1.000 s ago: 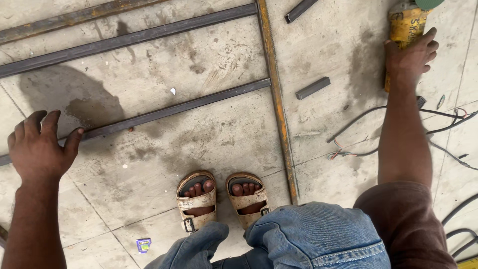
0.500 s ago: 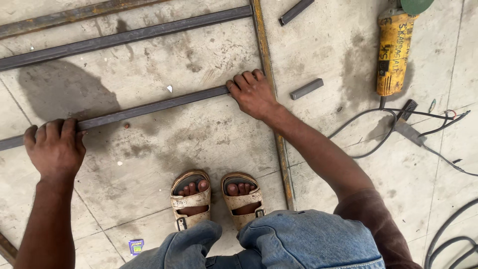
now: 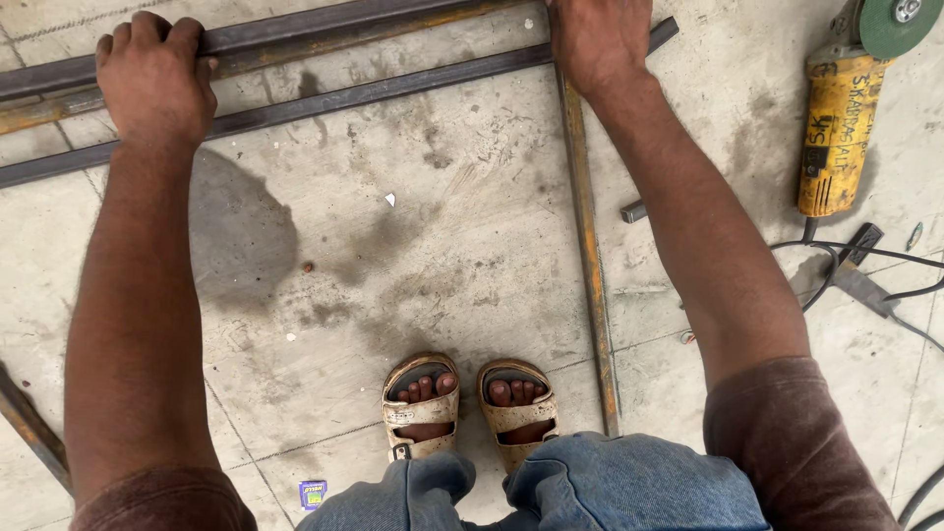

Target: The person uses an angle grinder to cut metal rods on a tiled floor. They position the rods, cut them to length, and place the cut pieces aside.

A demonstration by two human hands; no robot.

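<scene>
My left hand (image 3: 152, 74) is curled over a long dark steel bar (image 3: 295, 31) that lies across the top of the concrete floor. My right hand (image 3: 600, 39) presses down on the same run of bars, where a rusty upright bar (image 3: 587, 256) meets them; its fingertips are cut off by the frame's top edge. A second dark bar (image 3: 393, 93) lies just below and parallel, passing under both arms. I crouch over the bars, with my sandalled feet (image 3: 467, 408) and denim-clad knees at the bottom.
A yellow angle grinder (image 3: 841, 128) with a green disc (image 3: 895, 22) lies at the right, its black cable (image 3: 865, 261) trailing across the floor. A short metal offcut (image 3: 634, 210) sits beside the rusty bar. Another bar (image 3: 29, 433) angles in at lower left, and a small blue packet (image 3: 313, 494) lies near my feet.
A second ago my right hand was on the grinder; it let go and came to the bars. Both hands and the dark bar now sit farther from my feet.
</scene>
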